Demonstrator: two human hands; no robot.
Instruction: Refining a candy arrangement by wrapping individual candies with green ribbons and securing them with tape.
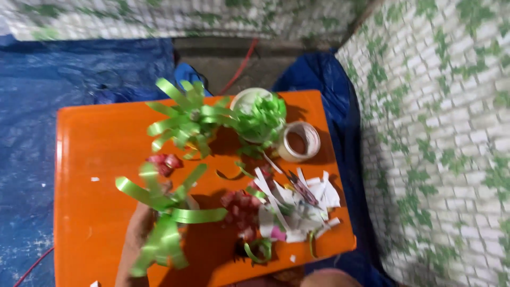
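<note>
Left hand (139, 234) fingers closed around green ribbon bow (164, 210) over orange table (90, 143)

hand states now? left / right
Left hand: closed on the green ribbon bow, raised over the orange table.
Right hand: not in view.

On the table (95, 143), a tape roll (299, 141) sits right of the bowl (241, 98), paper scraps (297, 207) nearer.

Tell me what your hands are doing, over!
Left hand holding green ribbon flower. Right hand not in view. Paper scraps and tape roll lie on orange table.
</note>
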